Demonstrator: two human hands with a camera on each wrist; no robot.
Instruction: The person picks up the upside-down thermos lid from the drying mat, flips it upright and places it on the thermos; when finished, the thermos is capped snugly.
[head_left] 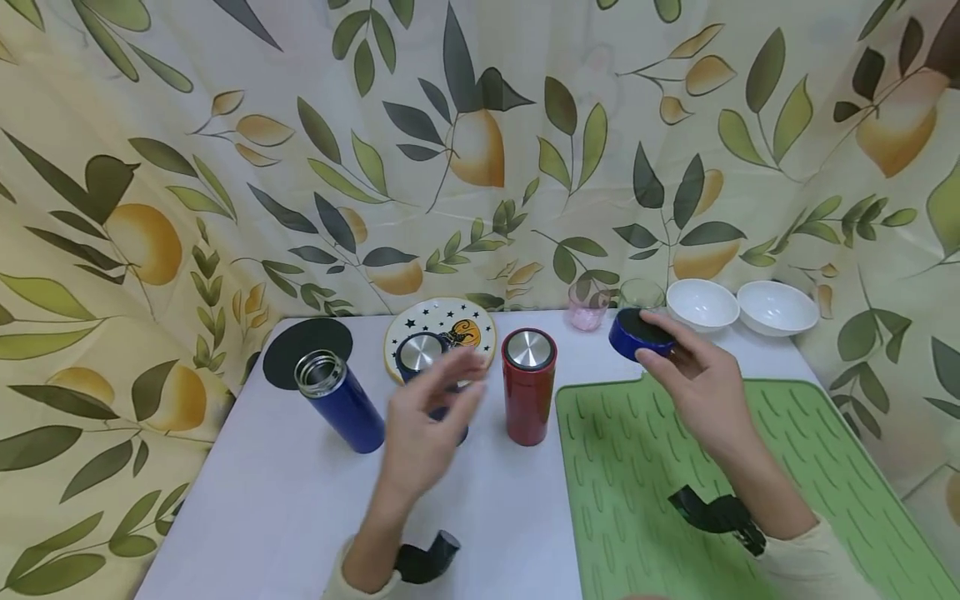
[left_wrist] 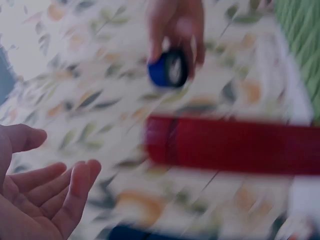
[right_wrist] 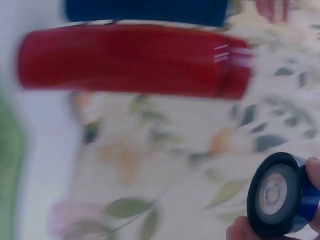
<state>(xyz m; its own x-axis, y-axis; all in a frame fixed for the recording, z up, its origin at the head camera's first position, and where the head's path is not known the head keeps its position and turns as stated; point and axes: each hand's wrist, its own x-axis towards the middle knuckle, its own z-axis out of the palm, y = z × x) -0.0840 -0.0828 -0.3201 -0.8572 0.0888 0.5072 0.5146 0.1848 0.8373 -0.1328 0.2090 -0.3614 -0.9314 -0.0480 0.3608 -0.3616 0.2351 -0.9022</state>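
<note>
My right hand point(head_left: 705, 387) pinches a blue flask lid point(head_left: 633, 337) above the back edge of the green mat; its round inner side shows in the right wrist view, where the lid point(right_wrist: 275, 195) is near the fingertips. An uncapped blue flask point(head_left: 347, 410) stands on the left with its steel mouth bare. My left hand point(head_left: 423, 429) is in the air, fingers apart and holding nothing. Behind it, partly hidden, is a second blue flask point(head_left: 420, 354) with a silver-topped lid. Between the hands stands a red flask point(head_left: 528, 396), lid on and upright.
A black round mat point(head_left: 288, 354) and a star-patterned plate point(head_left: 405, 321) lie at the back left. Pink point(head_left: 587, 312) and greenish point(head_left: 641, 293) glasses and two white bowls point(head_left: 702, 306) stand at the back. The green mat point(head_left: 630, 500) covers the table's right side, before a patterned curtain point(head_left: 570, 50).
</note>
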